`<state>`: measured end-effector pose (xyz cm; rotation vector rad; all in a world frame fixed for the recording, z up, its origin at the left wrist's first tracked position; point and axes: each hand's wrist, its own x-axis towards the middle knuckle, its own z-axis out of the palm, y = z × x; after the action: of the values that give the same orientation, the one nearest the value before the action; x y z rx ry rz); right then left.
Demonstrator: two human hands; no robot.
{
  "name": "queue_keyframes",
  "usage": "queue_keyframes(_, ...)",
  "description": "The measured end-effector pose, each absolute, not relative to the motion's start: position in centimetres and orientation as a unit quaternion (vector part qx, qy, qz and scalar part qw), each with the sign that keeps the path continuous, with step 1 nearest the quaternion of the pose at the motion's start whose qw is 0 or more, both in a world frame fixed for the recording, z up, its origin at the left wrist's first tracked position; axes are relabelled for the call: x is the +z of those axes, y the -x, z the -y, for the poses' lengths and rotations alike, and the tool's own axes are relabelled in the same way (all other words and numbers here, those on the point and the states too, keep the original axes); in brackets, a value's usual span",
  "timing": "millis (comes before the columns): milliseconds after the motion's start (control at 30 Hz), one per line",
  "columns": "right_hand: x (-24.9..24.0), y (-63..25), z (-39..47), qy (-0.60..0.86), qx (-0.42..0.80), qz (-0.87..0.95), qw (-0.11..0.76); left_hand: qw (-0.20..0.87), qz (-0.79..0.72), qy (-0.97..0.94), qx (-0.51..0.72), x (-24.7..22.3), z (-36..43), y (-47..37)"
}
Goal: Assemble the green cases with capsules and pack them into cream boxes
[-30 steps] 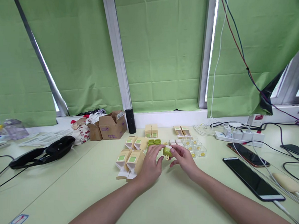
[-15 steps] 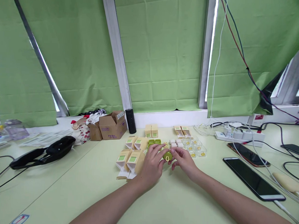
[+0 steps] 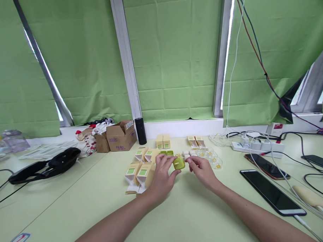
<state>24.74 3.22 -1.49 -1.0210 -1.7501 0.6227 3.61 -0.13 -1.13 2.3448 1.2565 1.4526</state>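
A small olive-green case with rounded corners [image 3: 178, 163] is held between the thumb and fingers of my left hand [image 3: 162, 174]. A short pale tab shows on its near face. Just to its right, my right hand [image 3: 201, 169] has thumb and forefinger pinched together, apart from the case; anything between those fingertips is too small to make out. Beyond my hands are green open cases [image 3: 166, 152], partly hidden by the left fingers, small white blocks [image 3: 186, 154] and clear heart-shaped trays [image 3: 217, 163] with yellow pieces in them.
Left of my hands stand several kraft boxes with green labels [image 3: 146, 171]. More small boxes [image 3: 163, 141] are farther back. Phones [image 3: 271, 192], cables and a power strip [image 3: 256, 148] lie at the right. A cardboard box [image 3: 121, 137] and a black cylinder [image 3: 140, 131] stand behind.
My right hand has come off the green case and moved slightly right. The case has turned in my left hand, so a broader face of it shows.
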Motion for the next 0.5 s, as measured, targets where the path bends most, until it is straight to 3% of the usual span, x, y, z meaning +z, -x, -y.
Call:
queue_keyframes(100, 0.0, -26.4, -3.4, 0.507, -0.003, 0.770, 0.388, 0.121, -0.429, -0.737, 0.508, -1.0, -0.1, -3.7)
queue_keyframes(200, 1.4, -27.8, -3.6, 0.569, -0.140, 0.765, 0.267, 0.176, -0.437, -0.693, 0.545, -1.2, -0.7, -3.8)
queue_keyframes(333, 2.0, -28.9, -4.2, 0.599, -0.176, 0.773, 0.112, 0.235, -0.458, -0.636, 0.575, -1.7, -1.7, -3.6)
queue_keyframes(500, 1.3, -29.2, -4.6, 0.612, -0.161, 0.771, 0.077, 0.344, -0.461, -0.607, 0.549, -1.5, -2.4, -3.6)
